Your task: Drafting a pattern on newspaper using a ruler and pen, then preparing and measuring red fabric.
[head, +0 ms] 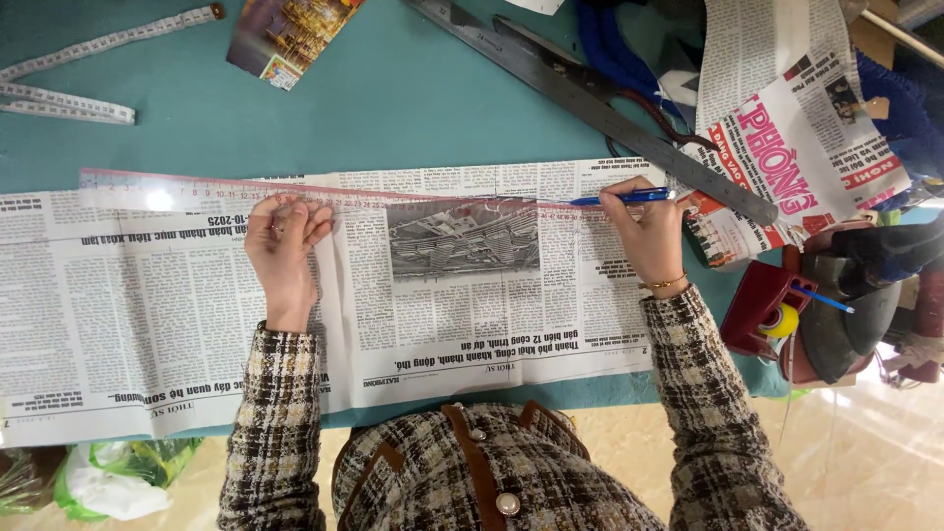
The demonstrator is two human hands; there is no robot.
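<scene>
Pinched in the grip of the right hand (pixel 649 236) is a blue pen (pixel 621 198), its tip touching the upper edge of the newspaper sheet (pixel 472 295) where a clear plastic ruler (pixel 324 189) with a pinkish edge lies along the paper. The pen lies nearly level, pointing left along the ruler's edge. A gold bracelet (pixel 665 285) circles that wrist. The left hand (pixel 283 241) lies flat, fingers spread and not closed on anything, pressing down on the ruler and the newspaper beneath it, a ring on one finger.

The newspaper sheet stretches across the teal surface (pixel 393 98), from the left edge of the view to just past the right hand, with a grey photograph printed near its middle. Both sleeves are of a brown and cream checked fabric.

Beyond the ruler, a long metal ruler (pixel 600 108) runs diagonally across the surface, with large dark scissors (pixel 590 74) lying on it. Another newspaper with red lettering (pixel 796 147) lies at upper right. A white measuring tape (pixel 79 69) curls at upper left, near a colourful printed card (pixel 285 34). At the right edge sits a dark red holder (pixel 762 305) with a yellow roll in it. A green and white plastic bag (pixel 118 477) lies on the floor at lower left.
</scene>
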